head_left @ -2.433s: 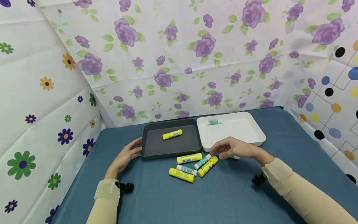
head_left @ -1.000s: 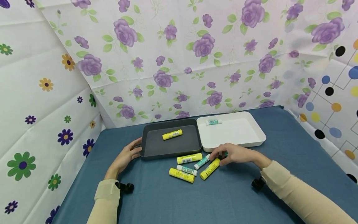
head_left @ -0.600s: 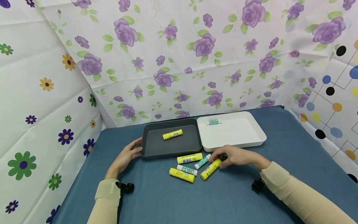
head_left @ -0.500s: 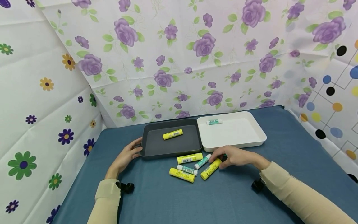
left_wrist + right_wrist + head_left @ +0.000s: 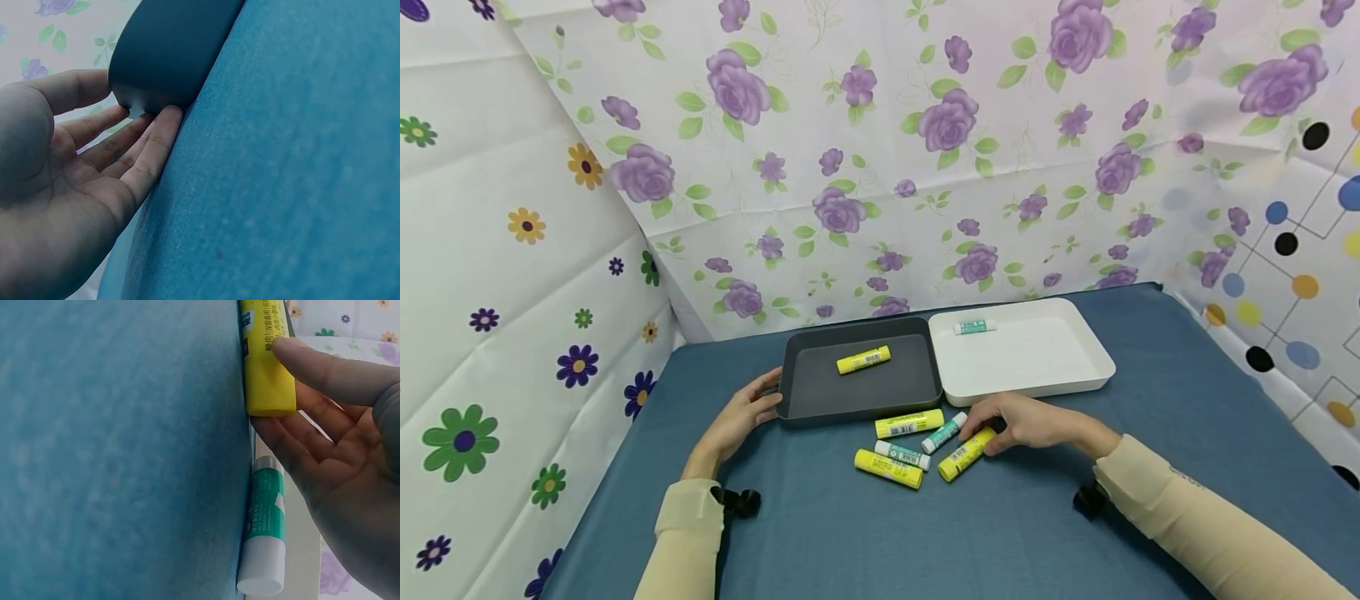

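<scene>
My right hand (image 5: 1026,421) pinches the upper end of a yellow glue stick (image 5: 962,461) lying slantwise on the cloth. In the right wrist view the thumb lies on its label side and fingers are behind it. A green-and-white glue stick (image 5: 267,512) lies under this hand, hidden in the head view. My left hand (image 5: 737,425) touches the left end of the dark grey tray (image 5: 820,396) with nearly straight fingers. Left of the right hand are two green-and-white glue sticks, one slanted (image 5: 945,433) and one lower (image 5: 902,455), plus yellow glue sticks (image 5: 908,423).
A yellow glue stick (image 5: 863,360) lies in the dark tray. The white tray (image 5: 1037,358) adjoins it on the right, with a green-and-white glue stick (image 5: 974,327) near its back edge. Blue cloth (image 5: 850,542) covers the table; a flowered curtain (image 5: 865,167) hangs behind.
My right hand has come down from beside the white tray onto the yellow glue stick, whose lower end has swung slightly right. The left hand stays at the dark tray.
</scene>
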`<state>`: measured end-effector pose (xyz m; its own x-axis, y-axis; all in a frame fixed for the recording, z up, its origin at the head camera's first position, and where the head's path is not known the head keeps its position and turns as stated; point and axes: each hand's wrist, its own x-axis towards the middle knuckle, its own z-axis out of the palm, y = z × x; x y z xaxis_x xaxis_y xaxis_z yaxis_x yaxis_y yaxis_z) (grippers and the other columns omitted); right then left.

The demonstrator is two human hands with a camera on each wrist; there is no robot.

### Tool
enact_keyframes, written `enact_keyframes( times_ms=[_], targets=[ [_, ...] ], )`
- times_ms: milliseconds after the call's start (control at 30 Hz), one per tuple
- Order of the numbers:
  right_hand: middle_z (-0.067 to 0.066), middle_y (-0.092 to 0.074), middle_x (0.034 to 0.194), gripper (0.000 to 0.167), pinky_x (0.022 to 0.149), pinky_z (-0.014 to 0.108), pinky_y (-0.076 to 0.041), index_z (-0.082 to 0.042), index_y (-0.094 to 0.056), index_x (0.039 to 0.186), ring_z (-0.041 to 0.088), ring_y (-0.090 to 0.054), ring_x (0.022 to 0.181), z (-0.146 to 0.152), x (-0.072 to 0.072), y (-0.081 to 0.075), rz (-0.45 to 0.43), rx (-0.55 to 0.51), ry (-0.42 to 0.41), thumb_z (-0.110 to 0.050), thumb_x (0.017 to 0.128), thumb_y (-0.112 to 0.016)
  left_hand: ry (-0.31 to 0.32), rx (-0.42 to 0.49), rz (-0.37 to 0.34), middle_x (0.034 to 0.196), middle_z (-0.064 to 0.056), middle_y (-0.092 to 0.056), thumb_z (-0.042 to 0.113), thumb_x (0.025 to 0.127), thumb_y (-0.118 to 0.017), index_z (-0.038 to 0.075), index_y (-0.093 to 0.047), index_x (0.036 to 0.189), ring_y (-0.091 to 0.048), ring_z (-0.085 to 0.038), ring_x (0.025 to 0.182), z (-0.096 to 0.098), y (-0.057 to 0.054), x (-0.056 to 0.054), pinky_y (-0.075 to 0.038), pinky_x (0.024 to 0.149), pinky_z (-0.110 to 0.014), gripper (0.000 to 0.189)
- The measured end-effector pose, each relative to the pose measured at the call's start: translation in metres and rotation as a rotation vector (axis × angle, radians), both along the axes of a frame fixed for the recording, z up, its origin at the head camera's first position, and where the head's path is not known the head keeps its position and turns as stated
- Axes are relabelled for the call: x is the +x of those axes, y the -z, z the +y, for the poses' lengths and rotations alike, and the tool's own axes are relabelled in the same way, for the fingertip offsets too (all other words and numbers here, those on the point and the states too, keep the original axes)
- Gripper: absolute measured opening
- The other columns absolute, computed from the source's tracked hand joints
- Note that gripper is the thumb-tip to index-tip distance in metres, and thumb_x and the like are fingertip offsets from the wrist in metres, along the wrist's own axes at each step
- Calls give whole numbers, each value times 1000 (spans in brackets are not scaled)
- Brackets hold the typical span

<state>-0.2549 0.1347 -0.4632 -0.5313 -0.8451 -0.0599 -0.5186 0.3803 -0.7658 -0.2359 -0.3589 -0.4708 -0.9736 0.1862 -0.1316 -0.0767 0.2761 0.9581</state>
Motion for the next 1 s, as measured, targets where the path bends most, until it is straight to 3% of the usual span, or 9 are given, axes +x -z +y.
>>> enact_keyframes(
  times_ms=[233,567,1000],
  targets=[
    [-8,-70,126,34,106,42,-51,-19,-77,125,14,-61,118,-2,0,-1,51,38,-17,-10,92,-79,2,-3,3,167,-24,-23,19,112,-52,9,-21,167,-31,-44,150,0,0,-1,-34,120,-62,64],
    [-8,-72,124,30,105,43,-52,-20,-79,122,16,-62,118,0,1,-5,20,33,20,-13,93,-79,6,-6,6,167,-24,-23,21,112,-53,10,-21,167,-31,-44,151,1,0,-1,-34,120,-61,65],
    [6,-74,123,31,91,39,-58,-9,-78,125,22,-67,106,5,-11,-27,-63,-168,58,-13,95,-75,4,-17,3,167,-23,-24,20,112,-51,10,-21,167,-31,-43,151,-2,3,-2,-36,119,-61,64]
  ],
)
